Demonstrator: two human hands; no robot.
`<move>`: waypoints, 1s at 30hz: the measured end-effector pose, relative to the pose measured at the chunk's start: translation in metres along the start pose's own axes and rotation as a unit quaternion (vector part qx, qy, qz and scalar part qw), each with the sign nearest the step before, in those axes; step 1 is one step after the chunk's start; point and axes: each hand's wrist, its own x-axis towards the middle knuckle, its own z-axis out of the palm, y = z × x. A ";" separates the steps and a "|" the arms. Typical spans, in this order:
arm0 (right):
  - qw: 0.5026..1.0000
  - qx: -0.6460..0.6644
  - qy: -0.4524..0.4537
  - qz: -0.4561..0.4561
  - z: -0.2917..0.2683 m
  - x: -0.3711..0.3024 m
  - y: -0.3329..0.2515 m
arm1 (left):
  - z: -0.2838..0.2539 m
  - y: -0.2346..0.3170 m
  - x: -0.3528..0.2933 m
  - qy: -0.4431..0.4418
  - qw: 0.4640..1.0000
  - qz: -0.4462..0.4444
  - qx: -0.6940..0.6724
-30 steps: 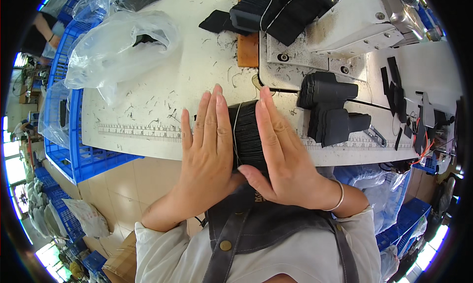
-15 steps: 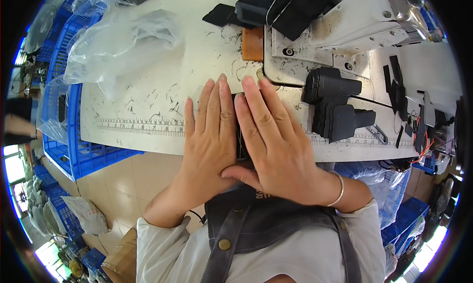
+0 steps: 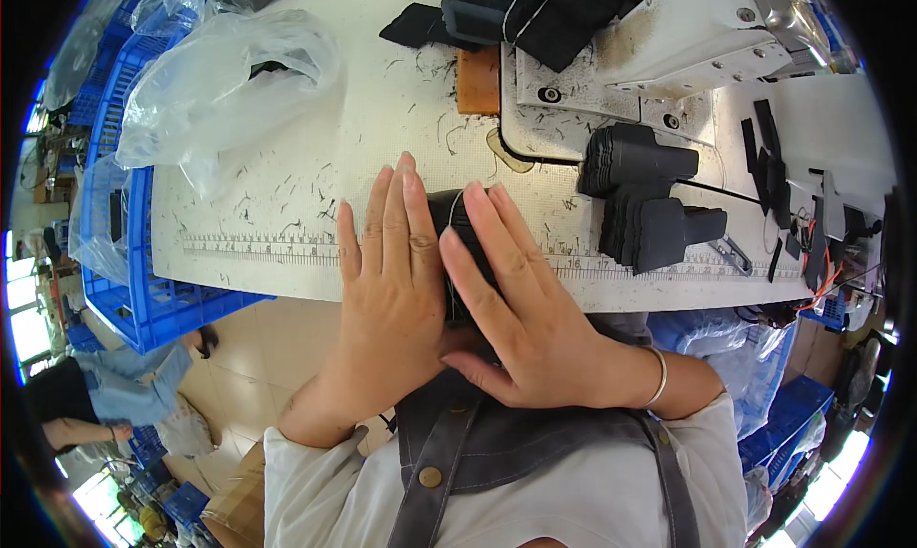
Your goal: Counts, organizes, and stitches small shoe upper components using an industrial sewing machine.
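Observation:
Between my two palms, at the front edge of the table, stands a bundle of black fabric pieces (image 3: 465, 221) with a pale thread or band along it. My left hand (image 3: 390, 271) lies along its left side, fingers stretched out. Slanting across its right side is my right hand (image 3: 530, 324), its fingers straight and a little apart. My hands hide much of the bundle. To the right, two stacks of black T-shaped pieces (image 3: 638, 152) rest on the table. More black pieces (image 3: 559, 32), tied with pale string, lie at the far side.
The white sewing table (image 3: 296, 171) carries a printed ruler scale and scattered thread bits. A sewing machine (image 3: 688, 37) stands far right, near small metal snips (image 3: 734, 256). At left are a clear plastic bag (image 3: 229, 90) and a blue crate (image 3: 143, 300). Another person (image 3: 115, 386) is at the far left.
My hands have drawn apart at the fingertips, and more of the black bundle shows between them. The person at the left has come further into view.

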 end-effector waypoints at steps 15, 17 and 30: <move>0.977 -0.073 0.156 -0.123 -0.011 -0.054 0.015 | 0.009 0.006 -0.001 0.070 0.988 -0.063 -0.118; 0.975 -0.145 0.143 -0.093 -0.009 -0.058 0.014 | 0.008 0.005 0.000 0.059 0.988 -0.066 -0.126; 0.990 -0.055 0.130 -0.010 0.001 -0.056 0.010 | 0.010 0.006 0.000 0.054 0.991 -0.071 -0.104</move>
